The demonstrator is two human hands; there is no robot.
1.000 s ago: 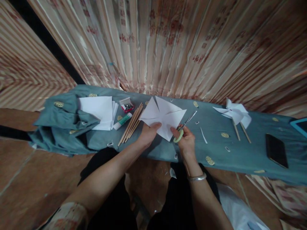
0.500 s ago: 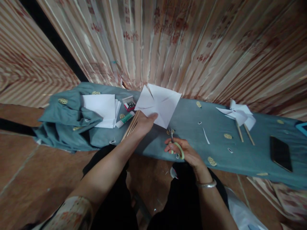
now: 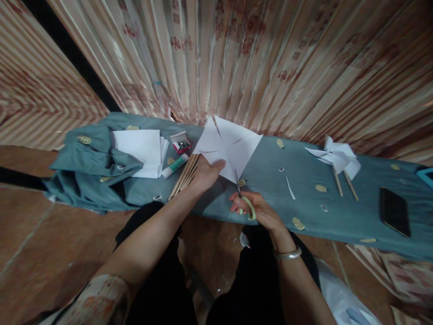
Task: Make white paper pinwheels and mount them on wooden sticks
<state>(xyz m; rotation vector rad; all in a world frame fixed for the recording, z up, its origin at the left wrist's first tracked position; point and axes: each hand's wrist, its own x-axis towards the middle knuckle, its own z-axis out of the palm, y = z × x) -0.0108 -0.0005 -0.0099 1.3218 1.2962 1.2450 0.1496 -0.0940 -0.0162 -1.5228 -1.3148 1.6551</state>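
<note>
A patterned curtain [image 3: 209, 67] hangs behind a long bench [image 3: 345, 216] draped in green cloth. Over the middle of the bench is a square sheet of white paper [image 3: 241, 149], tilted corner-down, with slits running in from its upper and left corners. It should be light, limp and easy to crease, weakest where the slits near the centre; the uncut middle looks the safest place to grip. Left of it lies a paper stack [image 3: 140, 151]; well to the right, white pinwheels [image 3: 336, 155] lie on sticks. The left hand [image 3: 207, 174] pinches the sheet's lower left part, thumb on top, above a bundle of sticks [image 3: 182, 180]. The right hand [image 3: 262, 208] has its fingers around green-handled scissors [image 3: 251, 206], blades at the sheet's near corner. Smaller again are a glue tube [image 3: 175, 165] and a thin paper strip [image 3: 290, 188].
</note>
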